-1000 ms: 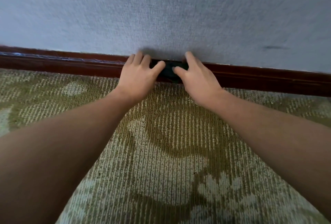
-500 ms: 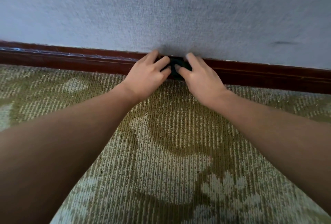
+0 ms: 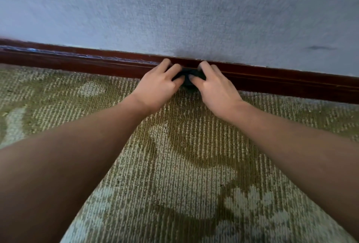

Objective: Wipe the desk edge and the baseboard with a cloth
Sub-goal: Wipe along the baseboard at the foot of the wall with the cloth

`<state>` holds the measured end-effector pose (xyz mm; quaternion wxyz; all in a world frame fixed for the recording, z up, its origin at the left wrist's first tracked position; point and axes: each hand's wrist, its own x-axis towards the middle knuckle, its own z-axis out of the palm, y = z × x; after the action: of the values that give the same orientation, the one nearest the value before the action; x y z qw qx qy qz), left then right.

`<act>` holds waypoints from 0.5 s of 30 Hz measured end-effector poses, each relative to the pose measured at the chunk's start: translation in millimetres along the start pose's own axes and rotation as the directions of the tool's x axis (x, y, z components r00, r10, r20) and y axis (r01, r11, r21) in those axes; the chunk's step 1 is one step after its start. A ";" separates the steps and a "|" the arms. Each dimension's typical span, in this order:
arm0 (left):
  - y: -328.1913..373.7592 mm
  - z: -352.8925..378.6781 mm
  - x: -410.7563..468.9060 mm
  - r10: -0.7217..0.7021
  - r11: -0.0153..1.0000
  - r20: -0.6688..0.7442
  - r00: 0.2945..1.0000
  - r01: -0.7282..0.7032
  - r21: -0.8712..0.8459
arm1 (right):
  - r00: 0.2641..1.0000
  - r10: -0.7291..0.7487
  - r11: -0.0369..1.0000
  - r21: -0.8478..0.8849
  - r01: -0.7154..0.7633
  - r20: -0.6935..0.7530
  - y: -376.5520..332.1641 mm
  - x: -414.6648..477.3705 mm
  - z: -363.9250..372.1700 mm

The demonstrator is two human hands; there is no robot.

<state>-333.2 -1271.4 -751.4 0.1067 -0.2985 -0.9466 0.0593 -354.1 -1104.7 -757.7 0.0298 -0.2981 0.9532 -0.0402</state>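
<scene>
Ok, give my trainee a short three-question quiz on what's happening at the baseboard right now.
1. True or false: the left hand and the right hand both hold the dark cloth against the baseboard.
2. The baseboard's colour is: A) white, B) dark reddish-brown, C) grey.
3. Fill in: directly above the baseboard rises a blue-grey ____.

Key: 1 true; 2 B; 3 wall.

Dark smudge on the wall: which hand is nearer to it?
Right. The right hand is below-left of the smudge, at the cloth; the left hand lies farther left, across the cloth.
</scene>
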 end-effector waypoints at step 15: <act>-11.1 -0.6 12.3 0.017 1.000 -0.071 0.997 -0.016 0.014 | 0.988 0.151 0.967 0.212 -0.140 -0.034 3.0 9.4 -4.2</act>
<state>-349.0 -1273.2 -746.8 0.1419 -0.3077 -0.9392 0.0556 -363.8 -1107.4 -754.1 0.0399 -0.2216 0.9635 -0.1451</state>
